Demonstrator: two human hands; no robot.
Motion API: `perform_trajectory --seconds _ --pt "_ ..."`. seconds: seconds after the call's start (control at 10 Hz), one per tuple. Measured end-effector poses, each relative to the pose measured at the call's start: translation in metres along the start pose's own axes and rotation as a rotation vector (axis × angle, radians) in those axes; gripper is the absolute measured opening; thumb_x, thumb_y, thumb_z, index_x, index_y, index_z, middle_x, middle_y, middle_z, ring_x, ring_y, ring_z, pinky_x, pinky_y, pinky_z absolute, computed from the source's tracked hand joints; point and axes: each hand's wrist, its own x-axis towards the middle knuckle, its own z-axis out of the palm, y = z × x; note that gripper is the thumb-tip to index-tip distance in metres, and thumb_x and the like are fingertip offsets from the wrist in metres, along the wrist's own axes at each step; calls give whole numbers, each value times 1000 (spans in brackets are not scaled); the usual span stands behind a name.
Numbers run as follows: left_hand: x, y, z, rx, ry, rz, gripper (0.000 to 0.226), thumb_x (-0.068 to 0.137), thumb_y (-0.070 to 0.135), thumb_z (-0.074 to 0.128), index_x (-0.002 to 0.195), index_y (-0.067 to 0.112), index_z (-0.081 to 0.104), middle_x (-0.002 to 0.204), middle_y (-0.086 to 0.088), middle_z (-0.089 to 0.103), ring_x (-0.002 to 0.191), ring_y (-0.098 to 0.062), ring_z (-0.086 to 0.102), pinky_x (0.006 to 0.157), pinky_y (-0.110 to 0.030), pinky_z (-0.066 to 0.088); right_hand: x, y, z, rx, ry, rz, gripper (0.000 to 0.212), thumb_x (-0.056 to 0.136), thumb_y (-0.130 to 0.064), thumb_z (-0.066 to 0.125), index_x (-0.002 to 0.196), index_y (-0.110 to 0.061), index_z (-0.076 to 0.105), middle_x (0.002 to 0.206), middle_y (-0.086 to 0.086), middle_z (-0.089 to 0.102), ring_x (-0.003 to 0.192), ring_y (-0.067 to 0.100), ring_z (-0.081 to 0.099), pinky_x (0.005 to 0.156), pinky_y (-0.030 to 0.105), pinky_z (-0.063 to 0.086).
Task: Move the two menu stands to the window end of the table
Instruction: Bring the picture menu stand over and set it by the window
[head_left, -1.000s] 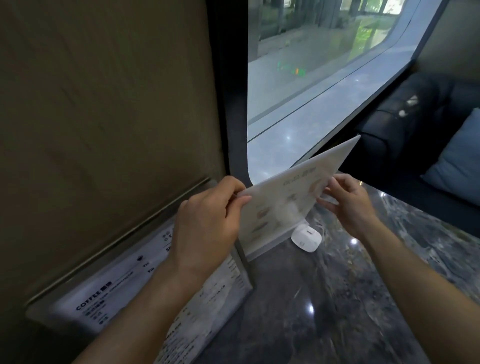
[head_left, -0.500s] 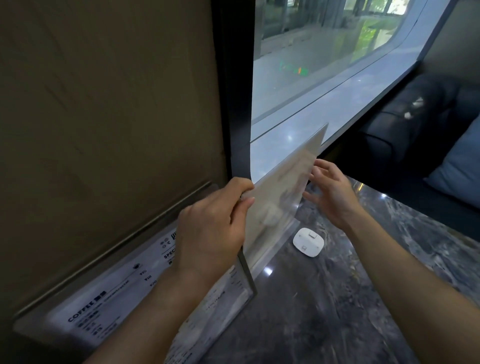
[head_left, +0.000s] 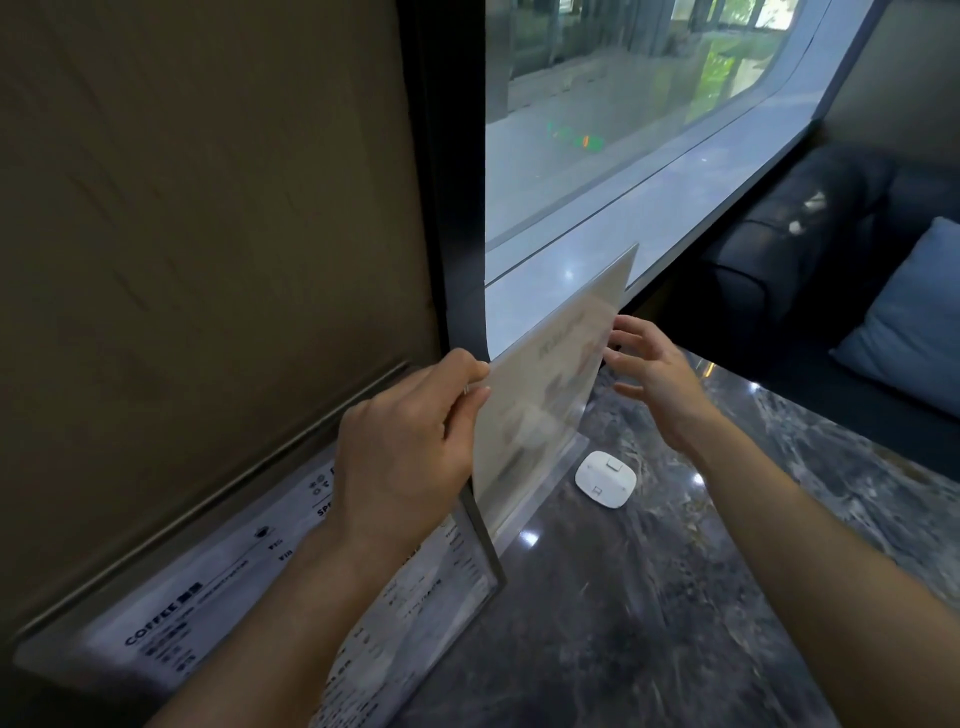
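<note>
Acrylic menu stand (head_left: 540, 415), clear with a pale printed sheet inside, standing at the window (head_left: 649, 130) end of the marble table (head_left: 675, 597), its base down on the stone just short of the sill. I pinch its near upper corner between thumb and forefinger of my left hand (head_left: 410, 447). My right hand (head_left: 654, 379) is open, fingers spread and slightly curled, beside the far edge of the sheet; whether the fingertips touch it I cannot tell. A second menu stand (head_left: 249, 597), headed COFFEE, leans along the brown wall (head_left: 208, 208) on the side of the first stand away from the window, its near corner meeting the first stand's base. A small white device (head_left: 606, 479) lies on the marble just beside the first stand, on the room side.

I judge the first stand essentially placed, wanting only squaring and release. Whether the COFFEE stand counts as already at the window end is uncertain: it sits farther from the glass than the first, so it may yet need shifting.
</note>
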Motion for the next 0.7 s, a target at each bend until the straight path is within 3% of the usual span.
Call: perform_trajectory --seconds 0.3,0.5,0.6,0.7 --pt "0 -3 0 -2 5 -2 11 85 24 54 92 18 60 79 1 71 70 -19 66 54 -41 56 -4 -1 -2 -9 6 1 34 83 -11 55 114 -25 51 104 -6 61 96 16 57 79 38 44" --pt "1 -5 -2 13 1 11 8 86 24 54 92 21 57 74 -1 69 65 -19 64 52 -44 55 -6 -6 -3 -30 -29 -14 41 83 -14 58 121 -25 48 119 2 57 96 13 57 69 29 43" --pt "3 -5 -2 28 -42 26 4 88 22 56 92 22 55 73 -1 67 64 -18 62 52 -43 54 -5 -10 -7 -54 -19 -31 44 83 -16 60 124 -24 47 125 7 54 103 19 56 65 23 41" --pt "6 2 -7 28 -24 48 8 87 28 55 93 22 57 78 2 66 67 -14 60 55 -36 53 -6 -21 -15 -141 19 -75 49 82 -18 62 127 -26 44 127 6 51 110 23 53 67 21 41"
